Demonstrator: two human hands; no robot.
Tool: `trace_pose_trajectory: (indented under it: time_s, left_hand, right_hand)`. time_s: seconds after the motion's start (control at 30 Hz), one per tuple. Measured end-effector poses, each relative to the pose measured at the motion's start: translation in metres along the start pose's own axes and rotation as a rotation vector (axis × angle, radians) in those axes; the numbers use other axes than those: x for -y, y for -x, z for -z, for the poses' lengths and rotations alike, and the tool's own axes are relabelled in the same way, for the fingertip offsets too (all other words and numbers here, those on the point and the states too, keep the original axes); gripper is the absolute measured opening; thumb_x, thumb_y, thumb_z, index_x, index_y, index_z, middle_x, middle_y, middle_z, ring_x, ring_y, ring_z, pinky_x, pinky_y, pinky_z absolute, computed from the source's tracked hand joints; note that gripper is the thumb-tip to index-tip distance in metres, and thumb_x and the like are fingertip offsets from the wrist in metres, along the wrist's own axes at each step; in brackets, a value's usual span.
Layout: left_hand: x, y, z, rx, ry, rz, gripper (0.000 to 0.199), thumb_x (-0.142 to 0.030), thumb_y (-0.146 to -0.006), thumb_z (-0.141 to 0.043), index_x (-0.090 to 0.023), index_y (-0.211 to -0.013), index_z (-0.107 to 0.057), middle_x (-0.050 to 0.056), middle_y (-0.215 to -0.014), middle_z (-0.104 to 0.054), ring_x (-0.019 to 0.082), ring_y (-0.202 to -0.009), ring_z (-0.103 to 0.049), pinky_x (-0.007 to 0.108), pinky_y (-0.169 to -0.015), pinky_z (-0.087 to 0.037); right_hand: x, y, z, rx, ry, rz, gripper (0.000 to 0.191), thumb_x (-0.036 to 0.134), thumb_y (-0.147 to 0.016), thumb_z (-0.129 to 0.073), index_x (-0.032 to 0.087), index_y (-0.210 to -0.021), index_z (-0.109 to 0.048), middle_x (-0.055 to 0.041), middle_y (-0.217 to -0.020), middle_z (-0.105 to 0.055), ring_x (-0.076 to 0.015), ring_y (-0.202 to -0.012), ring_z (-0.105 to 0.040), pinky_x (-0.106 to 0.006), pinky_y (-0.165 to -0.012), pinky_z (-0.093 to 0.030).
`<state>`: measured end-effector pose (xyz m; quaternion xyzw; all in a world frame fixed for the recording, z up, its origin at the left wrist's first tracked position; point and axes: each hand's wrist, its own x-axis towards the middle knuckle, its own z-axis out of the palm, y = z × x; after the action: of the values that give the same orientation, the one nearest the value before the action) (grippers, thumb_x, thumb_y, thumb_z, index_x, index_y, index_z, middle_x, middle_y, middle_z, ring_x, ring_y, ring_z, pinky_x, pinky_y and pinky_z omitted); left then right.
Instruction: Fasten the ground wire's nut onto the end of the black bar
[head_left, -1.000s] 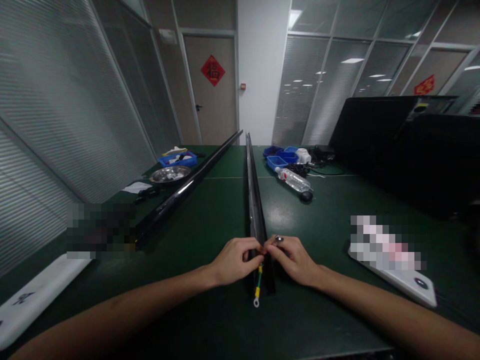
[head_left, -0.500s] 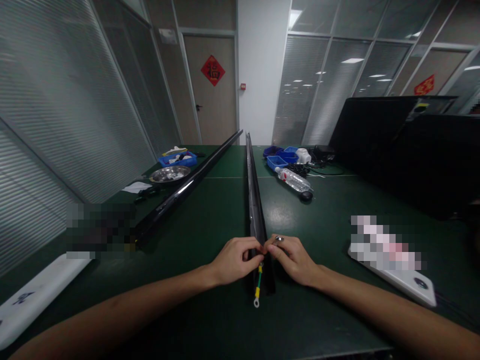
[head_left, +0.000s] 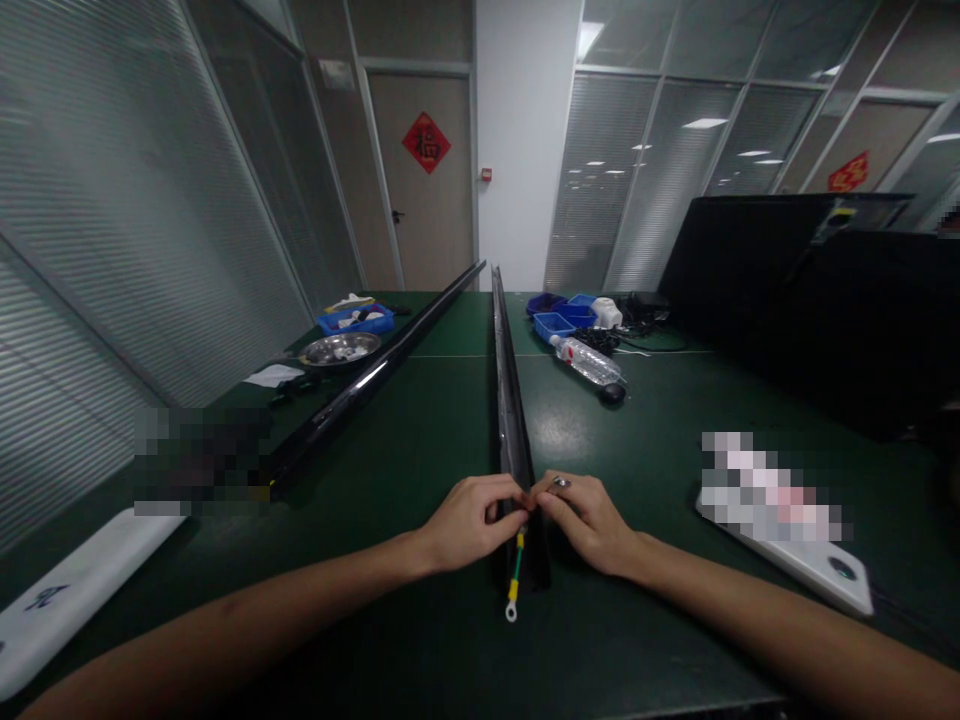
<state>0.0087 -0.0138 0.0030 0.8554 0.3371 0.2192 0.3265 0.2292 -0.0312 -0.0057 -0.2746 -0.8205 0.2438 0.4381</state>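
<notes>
Two hands meet over a little green and yellow wire

The tips of the fingers are hard to see. The left hand [head_left: 476, 522] and the right hand [head_left: 589, 525] come together over the long black rail [head_left: 511, 425], with thumbs and first fingers bent in close. The top end of the short wire [head_left: 519, 560] goes out of sight by the fingertips. I cannot tell if either hand is really pinching it, or what else may be tucked in there. The hands also cover part of the rail, and its near end is so dark that its edges are hard to make out.

The wire is over the near end of the rail, just below the hands. Its bottom metal loop [head_left: 511, 610] is easy to see, but I cannot tell if it touches the green table [head_left: 622, 640].

Blurry squares hide part of the white thing on the right [head_left: 817, 560] and the back of the white thing on the left [head_left: 90, 600], which is also cut off by the picture's edge.

Not much is different from half a second ago. The wire's loop sits a tiny bit lower, and the finger ring [head_left: 561, 483] on the right hand has shifted slightly. The rail looks the same.
</notes>
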Motion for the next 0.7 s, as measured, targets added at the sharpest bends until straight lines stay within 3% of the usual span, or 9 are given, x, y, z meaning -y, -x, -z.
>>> trace_pose_trajectory:
  time_s: [0.13, 0.43, 0.7]
  left_hand:
    - [-0.0007, -0.0002, 0.0006, 0.000, -0.003, 0.007, 0.011, -0.024, -0.094, -0.062, -0.016, -0.093, -0.070, 0.001, -0.088, -0.063, 0.011, -0.066, -0.051, 0.022, -0.060, -0.038]
    - [-0.0012, 0.0001, 0.0016, 0.002, 0.003, -0.022, 0.011, -0.019, -0.097, -0.059, -0.016, -0.095, -0.069, 0.000, -0.088, -0.061, 0.012, -0.071, -0.053, 0.021, -0.063, -0.038]
    - [0.0001, 0.0006, -0.0003, 0.001, 0.010, -0.015, 0.008, -0.018, -0.096, -0.061, -0.016, -0.095, -0.068, -0.001, -0.086, -0.060, 0.010, -0.065, -0.050, 0.021, -0.060, -0.036]
  right_hand:
    - [-0.0011, -0.0023, 0.0010, 0.037, -0.034, 0.012, 0.035, 0.036, -0.110, -0.045, 0.017, -0.091, -0.068, -0.0050, -0.080, -0.068, -0.0172, -0.072, -0.066, -0.028, -0.070, -0.053]
    - [-0.0018, 0.0023, -0.0055, -0.017, 0.029, -0.052, 0.025, 0.027, -0.108, -0.049, 0.017, -0.094, -0.067, -0.0046, -0.083, -0.069, -0.0173, -0.073, -0.067, -0.028, -0.072, -0.051]
    - [-0.0034, 0.0030, -0.0034, 0.014, 0.012, -0.055, 0.025, 0.026, -0.108, -0.047, 0.017, -0.095, -0.066, -0.0049, -0.084, -0.068, -0.0174, -0.075, -0.065, -0.028, -0.073, -0.050]
